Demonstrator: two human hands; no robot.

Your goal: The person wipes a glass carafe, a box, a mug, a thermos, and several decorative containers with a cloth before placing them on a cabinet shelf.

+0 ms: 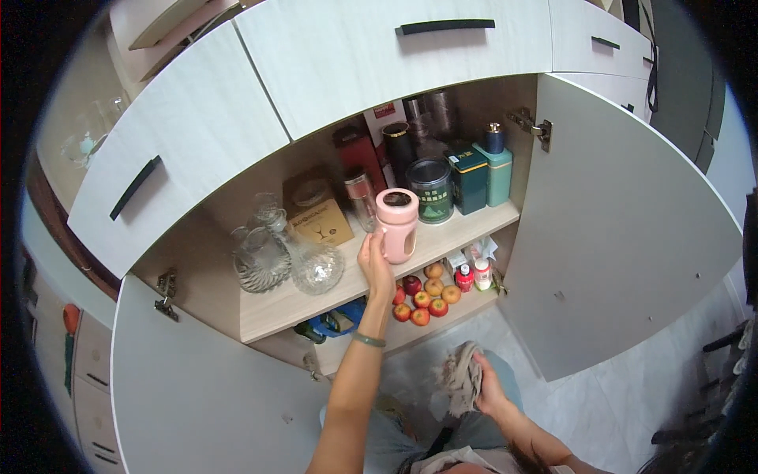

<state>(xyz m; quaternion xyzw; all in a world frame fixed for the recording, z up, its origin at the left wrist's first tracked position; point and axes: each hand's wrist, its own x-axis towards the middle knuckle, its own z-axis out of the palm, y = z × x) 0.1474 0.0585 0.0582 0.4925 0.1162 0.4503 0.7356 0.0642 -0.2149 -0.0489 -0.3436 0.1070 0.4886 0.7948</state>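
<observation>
My left hand (pixel 376 265) holds a pink lidded mug (pixel 398 228) by its handle side, at the front edge of the upper cabinet shelf (pixel 308 308). Whether the mug's base touches the shelf is unclear. Lower right, my right hand (pixel 490 382) grips a crumpled grey-beige cloth (pixel 462 379) above my lap. Behind the mug stand a clear bottle with a pinkish top (pixel 360 192) and a dark round canister (pixel 430 191). To its left are a glass decanter (pixel 318 266), a ribbed glass pitcher (pixel 260 263) and a cardboard box (pixel 323 222).
Dark green (pixel 469 178) and light green tins (pixel 499 175) stand at the shelf's right. Apples (pixel 421 299), small bottles (pixel 464 277) and a blue bag (pixel 337 319) lie below. Open cabinet doors flank me, left (pixel 201 391) and right (pixel 622 237); drawers (pixel 379 65) overhang the opening.
</observation>
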